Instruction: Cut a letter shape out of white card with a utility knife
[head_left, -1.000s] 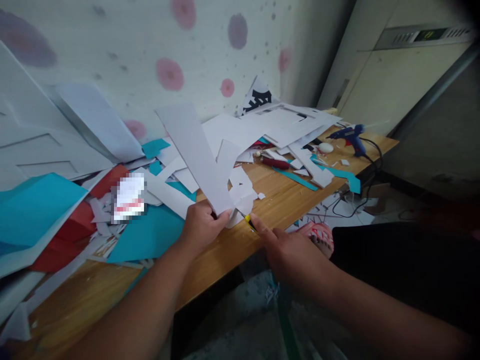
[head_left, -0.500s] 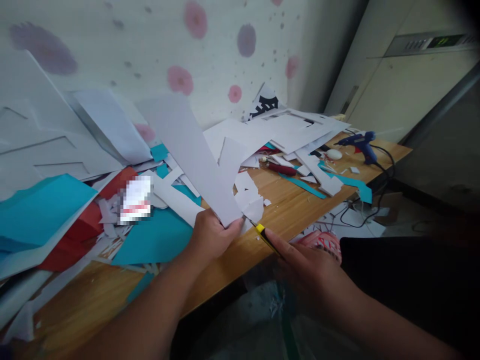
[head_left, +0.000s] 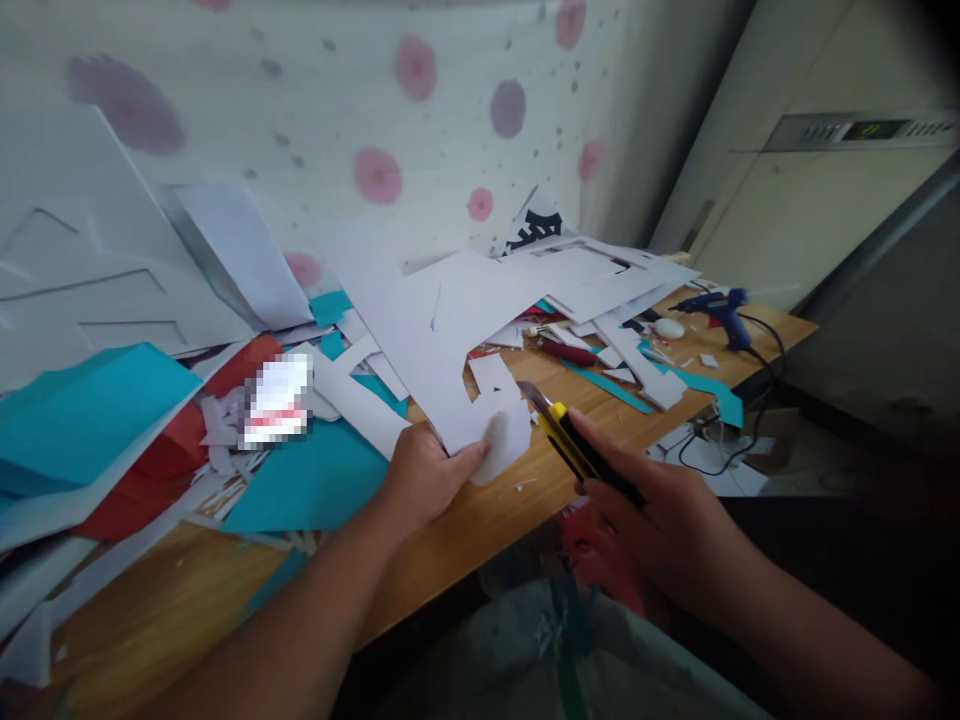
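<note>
My left hand (head_left: 429, 472) pinches the lower end of a long white foam board piece (head_left: 405, 345), which slants up and away over the table. Its thumb lies on top, with the fingers hidden beneath. In my right hand (head_left: 652, 500) is a yellow and black utility knife (head_left: 574, 440), its blade out and pointing up to the left. The blade tip stands a little right of the white board and apart from my left hand. White offcuts (head_left: 501, 375) lie close to the blade. Under and beside my left wrist is a teal sheet (head_left: 315, 475).
On the wooden table (head_left: 172, 590) are teal and red sheets (head_left: 146, 475), a red-handled tool (head_left: 568, 352) and a stack of white boards (head_left: 592, 275). A blue glue gun (head_left: 724, 312) with a black cord stands at the right end. Large white panels (head_left: 105, 270) lean on the wall.
My right hand has drawn the knife away from the board's lower end, to the right and slightly up. The board has tilted in my left hand, showing more of its face.
</note>
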